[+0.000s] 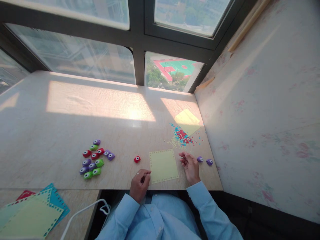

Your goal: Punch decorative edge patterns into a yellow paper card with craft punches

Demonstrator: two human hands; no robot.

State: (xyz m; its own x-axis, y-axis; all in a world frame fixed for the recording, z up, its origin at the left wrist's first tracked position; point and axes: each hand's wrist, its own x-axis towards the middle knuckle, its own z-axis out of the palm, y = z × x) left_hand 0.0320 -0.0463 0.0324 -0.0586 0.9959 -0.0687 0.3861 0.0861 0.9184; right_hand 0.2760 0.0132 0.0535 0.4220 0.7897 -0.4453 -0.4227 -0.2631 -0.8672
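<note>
The left hand (140, 185) has its fingertips drawn together on the left edge of the pale yellow sheet (163, 165), which lies flat near the table's front edge. The right hand (191, 168) sits just right of the sheet, apart from it, fingers loosely curled; whether they hold anything I cannot tell. Small holes line at least 3 sides, so that margin probably tears easily: a light pinch, with the other hand spread on the plain middle, should steady it best. Just left is 1 red punch (137, 159); right of the right hand are 2 purple punches (204, 160), close enough to knock with a wide sweep. Confetti (183, 136) lies beyond the far edge; sliding the sheet that way would likely scatter it.
</note>
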